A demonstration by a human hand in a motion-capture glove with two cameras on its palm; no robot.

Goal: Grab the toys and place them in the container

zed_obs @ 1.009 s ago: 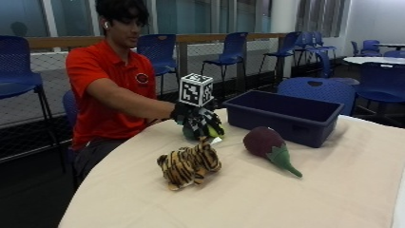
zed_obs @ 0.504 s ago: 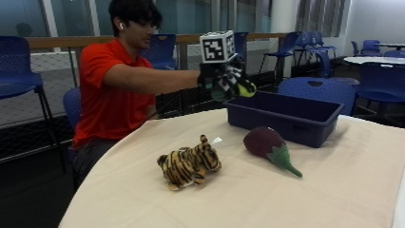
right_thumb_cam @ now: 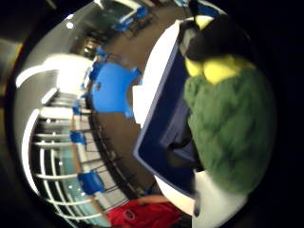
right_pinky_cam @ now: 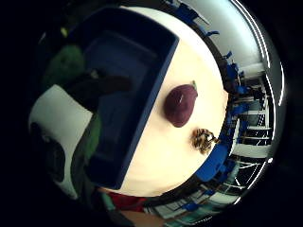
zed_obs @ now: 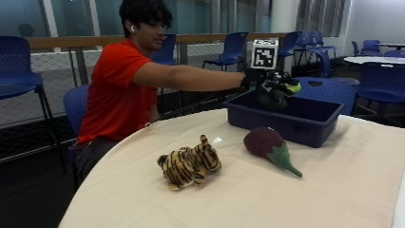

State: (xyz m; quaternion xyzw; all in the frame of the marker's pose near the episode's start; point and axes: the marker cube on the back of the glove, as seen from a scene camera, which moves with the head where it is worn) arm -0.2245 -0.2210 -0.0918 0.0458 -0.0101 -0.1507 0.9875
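Nearest on the cream-clothed round table (zed_obs: 208, 199) lies a striped orange-and-black plush tiger (zed_obs: 188, 163), on its own and well apart from anything holding it. Just beyond sits a plump purple plush eggplant with a green stalk (zed_obs: 268, 145), near the front wall of the dark blue rectangular plastic bin (zed_obs: 284, 119) but not touching it as far as I can tell.

Farther back, the person's gloved right hand (zed_obs: 261, 80) hangs over the bin's open top, fingers curled round a fuzzy green stuffed toy with yellow and black at one end (zed_obs: 278, 90) — the toy is in the air above the bin, not yet inside.

All three toys look light and squashy; they should give under the fingers and not slip much, and a drop into the bin should not harm them. I'd take the tiger across its round middle and the eggplant round its fat purple body rather than the thin stalk, which would likely let it dangle.
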